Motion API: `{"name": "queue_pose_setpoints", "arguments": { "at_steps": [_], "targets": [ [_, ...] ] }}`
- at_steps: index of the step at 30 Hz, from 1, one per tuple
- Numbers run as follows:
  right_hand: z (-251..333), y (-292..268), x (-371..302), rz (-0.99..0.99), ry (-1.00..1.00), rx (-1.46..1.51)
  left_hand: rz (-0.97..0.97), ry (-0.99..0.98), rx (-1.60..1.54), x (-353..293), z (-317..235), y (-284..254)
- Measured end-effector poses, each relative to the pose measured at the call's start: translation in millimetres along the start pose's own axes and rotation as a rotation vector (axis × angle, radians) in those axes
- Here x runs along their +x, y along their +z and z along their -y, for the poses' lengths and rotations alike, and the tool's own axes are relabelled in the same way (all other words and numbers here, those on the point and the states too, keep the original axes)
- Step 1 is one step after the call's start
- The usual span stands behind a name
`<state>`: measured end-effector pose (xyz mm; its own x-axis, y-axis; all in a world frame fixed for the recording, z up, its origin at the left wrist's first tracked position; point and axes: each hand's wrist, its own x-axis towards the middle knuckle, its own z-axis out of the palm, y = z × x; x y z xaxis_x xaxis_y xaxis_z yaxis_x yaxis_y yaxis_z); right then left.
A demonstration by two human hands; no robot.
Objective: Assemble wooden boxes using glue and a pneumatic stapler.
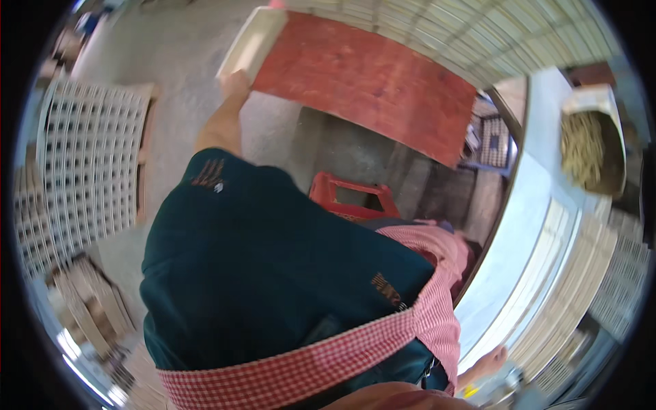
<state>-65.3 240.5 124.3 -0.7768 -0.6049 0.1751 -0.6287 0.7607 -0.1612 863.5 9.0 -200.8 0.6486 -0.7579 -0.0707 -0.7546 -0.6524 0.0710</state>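
Note:
My left hand (236,85) reaches forward and grips the near corner of a long, cream-coloured tray or box (254,42). This tray lies against the left end of a reddish-brown board or tabletop (362,78). At the lower right, my right hand (488,361) is by the pale blue-white surface; its fingers are small and blurred, so I cannot make out any hold. A dark green sleeve and a red-checked apron (294,355) fill the middle of the view.
A red plastic stool (352,195) stands below the board. White slatted racks (89,157) are at the left, and a large grid panel (471,34) is beyond the board. A box of yellowish strips (584,147) and a blue crate (495,143) are on the right.

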Motion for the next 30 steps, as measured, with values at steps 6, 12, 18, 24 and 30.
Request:
{"name": "queue_pose_setpoints", "arguments": {
  "at_steps": [6, 12, 18, 24, 30],
  "targets": [
    [-10.1, 62.6, 12.3, -0.016, -0.169, 0.368, -0.025, 0.381, 0.042, 17.9, 95.5, 26.9],
    [-89.7, 63.2, 18.1, -0.155, -0.047, 0.028, -0.355, 0.449, 0.079, -23.0, -43.3, -14.4],
    [-137.9, 83.1, 21.1, 0.18, 0.088, -0.159, -0.284, 0.995, -0.29, -117.5, -246.6, -54.1],
    [-136.8, 70.4, -14.8, 0.142, -0.18, -0.057, -0.129, 1.581, -0.674, -284.1, -484.8, -143.9],
    [-142.5, 49.8, 9.8, 0.199, -0.16, -0.067, -0.226, 2.054, -0.517, -357.8, -691.1, -164.1]
  ]
}}
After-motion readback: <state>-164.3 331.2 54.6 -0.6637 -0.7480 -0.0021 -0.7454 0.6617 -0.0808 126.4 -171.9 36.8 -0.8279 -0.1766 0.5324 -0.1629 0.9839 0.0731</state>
